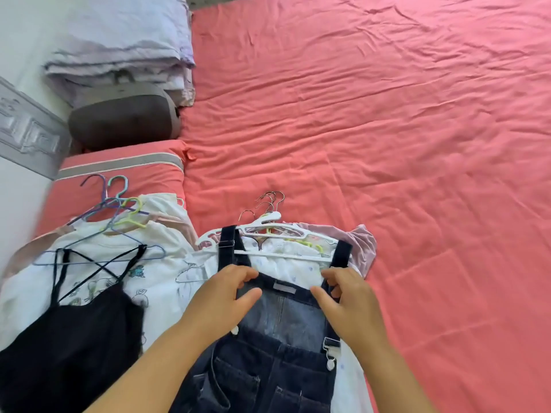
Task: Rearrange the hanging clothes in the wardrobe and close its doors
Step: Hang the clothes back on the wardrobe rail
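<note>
Dark denim dungarees [277, 353] lie on top of a pile of clothes on a pink bed, their straps looped over a white plastic hanger [268, 254]. My left hand [226, 299] pinches the bib's top left corner. My right hand [346, 296] pinches the bib's top right corner by the strap. Under the dungarees lie white and pale pink garments on several metal-hooked hangers [269, 204]. To the left, a second pile holds a black strappy dress [68, 347] on a blue wire hanger [98, 257], over white printed tops. The wardrobe is out of view.
The pink bedsheet [387, 144] stretches wide to the right and far side. A pink pillow [119, 171], a dark grey cushion [125, 120] and folded lilac bedding [125, 43] sit at the far left. A carved grey headboard [26, 129] borders the left edge.
</note>
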Demonstrator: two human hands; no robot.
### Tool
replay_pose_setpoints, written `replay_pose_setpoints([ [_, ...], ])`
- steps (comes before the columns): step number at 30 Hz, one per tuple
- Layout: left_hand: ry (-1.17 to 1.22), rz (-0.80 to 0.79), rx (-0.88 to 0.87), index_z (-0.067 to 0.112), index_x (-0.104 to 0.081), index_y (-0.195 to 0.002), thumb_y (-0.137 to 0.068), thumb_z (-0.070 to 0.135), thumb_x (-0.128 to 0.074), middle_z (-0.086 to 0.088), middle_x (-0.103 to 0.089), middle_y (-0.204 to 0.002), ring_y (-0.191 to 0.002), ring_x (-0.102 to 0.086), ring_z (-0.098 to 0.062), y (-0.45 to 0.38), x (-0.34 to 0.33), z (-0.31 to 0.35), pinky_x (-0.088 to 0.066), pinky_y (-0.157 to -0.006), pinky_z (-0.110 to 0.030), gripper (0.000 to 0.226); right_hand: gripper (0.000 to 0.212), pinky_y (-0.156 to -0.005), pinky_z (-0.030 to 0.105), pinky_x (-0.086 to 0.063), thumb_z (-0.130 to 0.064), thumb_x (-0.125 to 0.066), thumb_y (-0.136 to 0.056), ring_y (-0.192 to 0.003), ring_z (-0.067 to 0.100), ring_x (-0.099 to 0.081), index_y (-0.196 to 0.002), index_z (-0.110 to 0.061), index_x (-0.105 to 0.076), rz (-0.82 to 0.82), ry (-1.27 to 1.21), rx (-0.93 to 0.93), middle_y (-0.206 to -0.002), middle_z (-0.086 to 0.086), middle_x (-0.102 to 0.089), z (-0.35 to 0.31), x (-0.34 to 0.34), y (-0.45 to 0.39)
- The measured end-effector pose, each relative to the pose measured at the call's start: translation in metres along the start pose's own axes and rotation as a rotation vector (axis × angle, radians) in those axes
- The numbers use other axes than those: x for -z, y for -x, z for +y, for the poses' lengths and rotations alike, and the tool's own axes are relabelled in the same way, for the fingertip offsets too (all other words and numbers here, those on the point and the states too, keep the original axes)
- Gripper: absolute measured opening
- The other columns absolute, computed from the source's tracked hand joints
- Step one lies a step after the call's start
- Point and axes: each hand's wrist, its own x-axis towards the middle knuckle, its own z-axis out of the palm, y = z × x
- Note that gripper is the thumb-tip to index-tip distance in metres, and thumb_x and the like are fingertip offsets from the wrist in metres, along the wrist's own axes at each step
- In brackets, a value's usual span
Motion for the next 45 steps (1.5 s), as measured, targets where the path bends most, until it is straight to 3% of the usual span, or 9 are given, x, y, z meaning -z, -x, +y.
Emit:
replay_pose_setpoints([
  [10,-0.095,0.059,0.071,0.019,-0.051,-0.129,-0.090,0.030,-0.058,0.006,-0.048,-0.131,-0.124,-0.041,-0.011,-0.143,-0.025,-0.059,-0.027,-0.091,-0.016,0.041,0.035,-0.085,0.031,-0.043,-0.036,-0.062,-0.087,-0.105,0.018,-0.055,-0.113,-0.014,-0.062,-0.105,0.087,-0.078,-0.115,-0.002,-0.059,0.055,-0.068,-0.128],
  [14,-0.165,0.067,0.065,0.018,-0.049,-0.131,-0.092,0.029,-0.056,0.001,-0.047,-0.137,-0.128,-0.039,-0.017,-0.197,-0.035,-0.086,-0.028,-0.105,-0.029,0.042,0.041,-0.099,0.036,-0.033,-0.035,-0.061,-0.086,-0.120,0.021,-0.045,-0.124,-0.019,-0.057,-0.076,0.202,-0.057,-0.126,-0.001,-0.057,0.073,-0.096,-0.166],
  [18,-0.295,0.026,0.124,0.024,-0.041,-0.138,-0.095,0.034,-0.049,0.003,-0.044,-0.141,-0.133,-0.035,-0.016,-0.232,-0.047,-0.112,-0.013,-0.113,-0.035,0.045,0.047,-0.102,0.034,-0.016,-0.037,-0.052,-0.092,-0.128,0.018,-0.034,-0.137,-0.032,-0.041,-0.137,0.272,-0.098,-0.136,-0.008,-0.048,0.086,-0.118,-0.184],
  [21,-0.315,0.023,0.124,0.022,-0.051,-0.129,-0.093,0.036,-0.051,-0.001,-0.055,-0.120,-0.119,-0.045,-0.022,-0.241,-0.053,-0.126,-0.030,-0.101,-0.032,0.039,0.048,-0.099,0.033,-0.017,-0.034,-0.055,-0.091,-0.126,0.019,-0.036,-0.137,-0.032,-0.041,-0.141,0.251,-0.104,-0.134,-0.007,-0.049,0.092,-0.127,-0.189],
  [25,-0.276,0.202,-0.016,0.017,-0.064,-0.091,-0.086,0.051,-0.048,0.002,-0.052,-0.082,-0.087,-0.054,-0.027,-0.238,-0.054,-0.138,-0.035,-0.075,-0.035,0.038,0.045,-0.091,0.030,-0.020,-0.035,-0.061,-0.087,-0.116,0.019,-0.040,-0.130,-0.028,-0.050,-0.116,0.208,-0.080,-0.113,-0.005,-0.052,0.094,-0.126,-0.190],
  [29,-0.281,0.343,-0.202,0.020,-0.061,-0.080,-0.085,0.054,-0.040,0.005,-0.052,-0.070,-0.067,-0.055,-0.024,-0.222,-0.049,-0.131,-0.037,-0.063,-0.034,0.040,0.051,-0.084,0.027,-0.019,-0.052,-0.067,-0.076,-0.106,0.017,-0.043,-0.120,-0.030,-0.057,-0.084,0.174,-0.075,-0.098,-0.007,-0.048,0.086,-0.115,-0.183],
  [34,-0.270,0.269,-0.192,0.024,-0.061,-0.076,-0.084,0.057,-0.039,0.007,-0.055,-0.064,-0.059,-0.057,-0.019,-0.188,-0.043,-0.125,-0.041,-0.052,-0.030,0.040,0.072,-0.077,0.033,-0.028,-0.084,-0.053,-0.059,-0.089,0.019,-0.048,-0.102,-0.028,-0.064,-0.131,0.238,-0.125,-0.083,-0.007,-0.049,0.080,-0.110,-0.162],
  [39,-0.220,0.136,-0.007,0.034,-0.059,-0.098,-0.075,0.071,-0.026,0.013,-0.059,-0.093,-0.083,-0.060,-0.013,-0.156,-0.044,-0.137,-0.044,-0.066,-0.030,0.055,0.061,-0.087,0.035,-0.037,-0.066,-0.067,-0.067,-0.091,0.016,-0.043,-0.115,-0.028,-0.063,-0.219,0.208,-0.141,-0.088,-0.006,-0.046,0.069,-0.120,-0.139],
  [45,-0.192,0.089,0.159,0.030,-0.046,-0.133,-0.087,0.053,-0.053,0.019,-0.040,-0.140,-0.124,-0.046,-0.008,-0.140,-0.037,-0.167,-0.041,-0.093,-0.026,0.052,0.045,-0.091,0.033,-0.024,-0.057,-0.075,-0.065,-0.107,0.014,-0.033,-0.099,-0.031,-0.066,-0.216,0.180,-0.012,-0.108,-0.008,-0.043,0.065,-0.151,-0.141],
])
